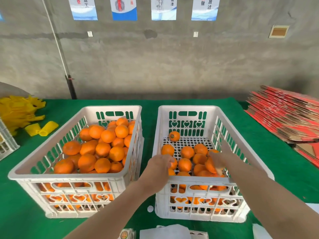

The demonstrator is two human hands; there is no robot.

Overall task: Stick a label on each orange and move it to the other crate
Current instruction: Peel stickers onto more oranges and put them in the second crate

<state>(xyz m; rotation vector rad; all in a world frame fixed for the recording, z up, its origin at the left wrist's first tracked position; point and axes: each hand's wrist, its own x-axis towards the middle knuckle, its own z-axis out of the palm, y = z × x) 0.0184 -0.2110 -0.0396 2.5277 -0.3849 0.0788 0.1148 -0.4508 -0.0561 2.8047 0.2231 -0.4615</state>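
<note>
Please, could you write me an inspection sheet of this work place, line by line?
Surface: green cloth over the table, lying flat.
Job's things: left crate heaped with oranges; right crate partly filled, labelled orange alone at its far end.
Clutter: yellow foam nets, red flat cartons, white round sticker on the cloth, white paper.
Hands: both over the right crate; left hand touches fruit, grip unclear; right hand, blurred, grips an orange.
Cables: white line down the wall to a black post; cannot tell if it is a cable.
Surroundings: grey concrete wall, posters.
</note>
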